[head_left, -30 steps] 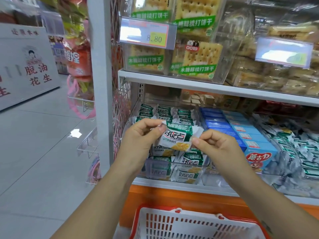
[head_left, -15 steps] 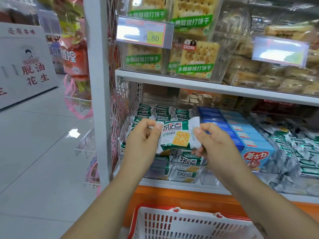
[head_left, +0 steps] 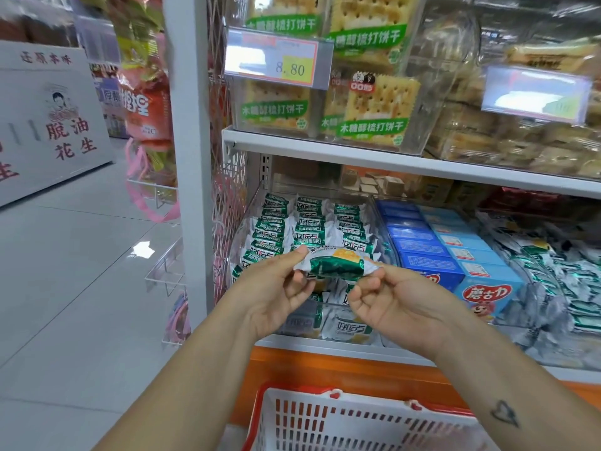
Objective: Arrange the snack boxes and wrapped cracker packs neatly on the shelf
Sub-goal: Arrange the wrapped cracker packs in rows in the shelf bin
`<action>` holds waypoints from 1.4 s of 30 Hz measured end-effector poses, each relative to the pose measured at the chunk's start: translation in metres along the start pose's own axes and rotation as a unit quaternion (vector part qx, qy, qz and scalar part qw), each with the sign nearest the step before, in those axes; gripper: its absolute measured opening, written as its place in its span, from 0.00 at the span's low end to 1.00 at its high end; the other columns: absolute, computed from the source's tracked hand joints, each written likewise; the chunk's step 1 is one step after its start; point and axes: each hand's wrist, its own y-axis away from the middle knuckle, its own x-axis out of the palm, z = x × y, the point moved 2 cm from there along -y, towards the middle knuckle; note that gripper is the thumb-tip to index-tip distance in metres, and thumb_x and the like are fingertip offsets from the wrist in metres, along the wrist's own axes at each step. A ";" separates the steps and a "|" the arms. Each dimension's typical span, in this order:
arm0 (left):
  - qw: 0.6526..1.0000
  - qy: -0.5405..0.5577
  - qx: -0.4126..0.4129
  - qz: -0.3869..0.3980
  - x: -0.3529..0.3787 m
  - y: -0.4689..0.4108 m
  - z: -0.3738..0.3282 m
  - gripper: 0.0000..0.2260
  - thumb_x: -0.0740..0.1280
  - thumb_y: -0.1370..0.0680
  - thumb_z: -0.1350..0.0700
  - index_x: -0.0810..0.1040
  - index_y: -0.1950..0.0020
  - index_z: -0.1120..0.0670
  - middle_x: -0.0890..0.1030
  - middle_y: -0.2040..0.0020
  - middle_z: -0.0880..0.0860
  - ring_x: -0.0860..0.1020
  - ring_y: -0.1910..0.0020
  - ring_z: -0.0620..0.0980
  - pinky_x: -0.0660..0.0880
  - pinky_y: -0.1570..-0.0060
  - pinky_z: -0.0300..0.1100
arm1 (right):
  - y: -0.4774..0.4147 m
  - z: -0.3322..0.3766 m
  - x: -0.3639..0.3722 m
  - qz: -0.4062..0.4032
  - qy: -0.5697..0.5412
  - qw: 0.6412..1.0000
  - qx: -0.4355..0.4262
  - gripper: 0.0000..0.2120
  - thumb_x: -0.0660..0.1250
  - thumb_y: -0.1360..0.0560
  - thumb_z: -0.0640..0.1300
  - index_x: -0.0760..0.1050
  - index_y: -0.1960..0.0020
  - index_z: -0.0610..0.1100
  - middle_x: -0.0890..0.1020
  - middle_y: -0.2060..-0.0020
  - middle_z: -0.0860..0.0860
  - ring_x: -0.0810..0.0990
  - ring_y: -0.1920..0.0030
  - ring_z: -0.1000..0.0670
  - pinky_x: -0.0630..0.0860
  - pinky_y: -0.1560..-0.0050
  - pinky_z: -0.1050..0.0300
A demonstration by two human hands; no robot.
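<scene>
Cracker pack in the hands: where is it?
Head view, centre: cracker pack pinched by left hand and right hand, over green packs, left of blue boxes.

Cracker pack (head_left: 335,264) between left hand (head_left: 276,289) and right hand (head_left: 398,305), before the shelved packs (head_left: 312,219); snack boxes (head_left: 455,252) to their right; basket (head_left: 367,403) below, in front of the shelf (head_left: 325,348).

Open gap under upper shelf (head_left: 390,156); cracker packs (head_left: 312,222) packed tight below, blue boxes (head_left: 432,252) beside.
</scene>
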 end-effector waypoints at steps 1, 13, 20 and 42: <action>1.000 0.009 -0.007 0.010 0.001 0.001 0.000 0.13 0.70 0.26 0.57 0.75 0.45 0.60 0.77 0.58 0.55 0.71 0.80 0.40 0.80 0.66 0.37 | 0.000 0.000 0.001 0.008 0.009 1.000 -0.012 0.11 0.58 0.22 0.34 0.68 0.64 0.40 0.68 0.79 0.50 0.68 0.80 0.55 0.70 0.62 0.58; 0.977 -0.158 0.126 0.063 -0.004 0.005 -0.014 0.10 0.62 0.21 0.52 0.75 0.49 0.58 0.82 0.45 0.55 0.84 0.55 0.49 0.79 0.51 0.43 | 0.017 0.033 0.004 0.051 0.534 0.774 -0.335 0.06 0.62 0.22 0.45 0.74 0.57 0.48 0.84 0.66 0.52 0.76 0.71 0.52 0.74 0.58 0.49; 0.955 -0.228 0.188 0.037 -0.001 0.002 -0.009 0.11 0.71 0.33 0.49 0.78 0.56 0.54 0.81 0.55 0.50 0.79 0.53 0.49 0.76 0.42 0.47 | 0.006 0.023 -0.010 0.027 0.510 0.779 -0.363 0.05 0.69 0.26 0.44 0.78 0.61 0.46 0.82 0.68 0.49 0.78 0.67 0.54 0.76 0.56 0.58; 0.970 -0.177 0.133 0.096 0.000 -0.003 -0.002 0.18 0.67 0.24 0.64 0.70 0.39 0.48 0.81 0.48 0.60 0.80 0.57 0.51 0.79 0.50 0.44 | 0.004 0.011 -0.022 0.042 0.596 0.633 -0.492 0.15 0.71 0.28 0.46 0.73 0.47 0.62 0.66 0.32 0.63 0.70 0.38 0.66 0.66 0.39 0.71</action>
